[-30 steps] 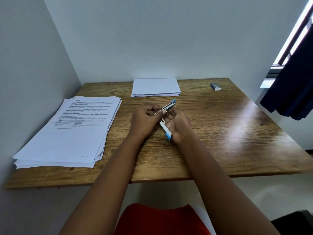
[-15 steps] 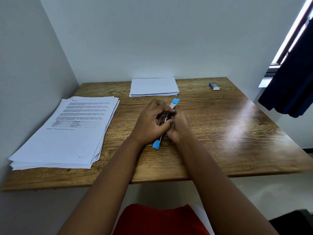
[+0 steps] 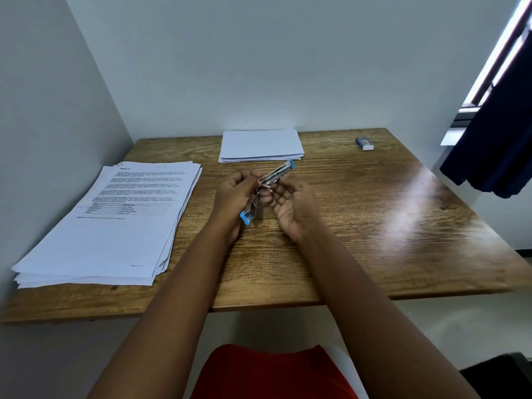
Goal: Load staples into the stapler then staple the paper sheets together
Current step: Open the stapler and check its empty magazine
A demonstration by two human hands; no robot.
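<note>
Flanking stapler (image 3: 269,191): paper stacks (image 3: 109,220), staple box (image 3: 364,143).

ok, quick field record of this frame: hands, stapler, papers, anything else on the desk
left hand: grips the stapler
right hand: palm up, fingers relaxed, fingertips at the stapler's hinge area; grip not clear
stapler: hinged open, blue-tipped ends apart, held above the wooden desk
staples: too small to tell if loaded
printed paper stack: left side of desk, fanned, flat
blank paper stack: far centre, by the wall
small blue and white box: far right of desk, apart from both stacks
</note>
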